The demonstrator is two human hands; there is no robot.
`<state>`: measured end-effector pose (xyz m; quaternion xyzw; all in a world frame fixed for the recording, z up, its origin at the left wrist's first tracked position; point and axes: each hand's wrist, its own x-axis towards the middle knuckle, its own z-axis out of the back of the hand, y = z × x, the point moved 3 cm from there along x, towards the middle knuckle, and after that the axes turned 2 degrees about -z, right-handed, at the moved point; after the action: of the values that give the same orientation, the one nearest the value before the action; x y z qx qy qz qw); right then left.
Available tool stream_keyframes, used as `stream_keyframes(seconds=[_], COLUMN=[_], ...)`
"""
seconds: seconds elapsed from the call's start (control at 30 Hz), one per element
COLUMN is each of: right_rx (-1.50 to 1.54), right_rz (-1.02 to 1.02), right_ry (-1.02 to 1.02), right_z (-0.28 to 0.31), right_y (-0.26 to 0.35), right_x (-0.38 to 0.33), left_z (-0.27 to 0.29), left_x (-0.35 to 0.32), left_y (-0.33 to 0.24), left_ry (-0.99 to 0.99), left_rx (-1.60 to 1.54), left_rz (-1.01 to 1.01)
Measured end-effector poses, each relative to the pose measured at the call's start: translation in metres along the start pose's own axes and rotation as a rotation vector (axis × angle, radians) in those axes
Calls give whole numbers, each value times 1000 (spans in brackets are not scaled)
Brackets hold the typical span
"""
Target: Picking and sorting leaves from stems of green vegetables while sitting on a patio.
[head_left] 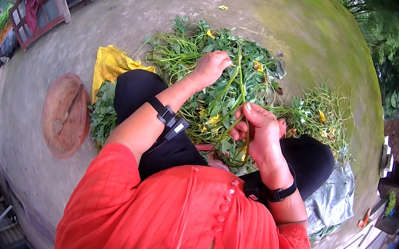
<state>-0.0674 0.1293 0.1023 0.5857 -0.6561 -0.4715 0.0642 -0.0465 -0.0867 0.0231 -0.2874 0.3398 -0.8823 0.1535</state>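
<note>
My right hand [261,130] is closed around a long green vine stem [242,89], thumb on top, just in front of my lap. The stem rises away from it toward my left hand, and its lower end curls down below my fingers. My left hand [211,68] is raised farther out, with fingertips pinched together beside the upper stem. What lies between those fingertips is too small to make out. Below both hands spreads a large heap of leafy green vines [193,55] with yellow blossoms [258,66].
A smaller pile of thin stems [324,115] lies to the right, near a silver-grey sheet [334,192]. On the left are a yellow sack [111,65], more leaves [104,112] and a round reddish basin [50,127] holding a long-handled tool [68,109]. A wooden frame [44,3] stands far left.
</note>
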Motion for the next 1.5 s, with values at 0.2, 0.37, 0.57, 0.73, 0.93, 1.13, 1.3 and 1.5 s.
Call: stream_keyframes(seconds=[0.2, 0.37, 0.57, 0.73, 0.93, 1.13, 1.3, 1.5], right_rx=[17, 45, -154, -109, 43, -263, -797, -512], right_rz=[88, -2, 152, 166, 103, 274, 358, 315], right_ry=[66, -2, -205, -118, -59, -256, -278, -211], right_z=[10, 38, 59, 50, 61, 72, 85, 60], right_y=[5, -11, 0, -1, -10, -13, -24, -11], right_x=[-7, 20, 26, 25, 40, 48, 55, 37], left_z=[9, -33, -23, -22, -43, -42, -39, -27], left_x=[-9, -31, -28, -27, -40, -38, -40, -37], left_y=[71, -26, -24, 28, -30, -29, -2, 25], left_ry=[-44, 297, 344, -34, 329, 337, 184, 251], left_rx=[-405, -1260, -1167, -628, -1275, -1277, -649, -717], left_rz=[903, 690, 672, 799, 797, 715, 657, 944])
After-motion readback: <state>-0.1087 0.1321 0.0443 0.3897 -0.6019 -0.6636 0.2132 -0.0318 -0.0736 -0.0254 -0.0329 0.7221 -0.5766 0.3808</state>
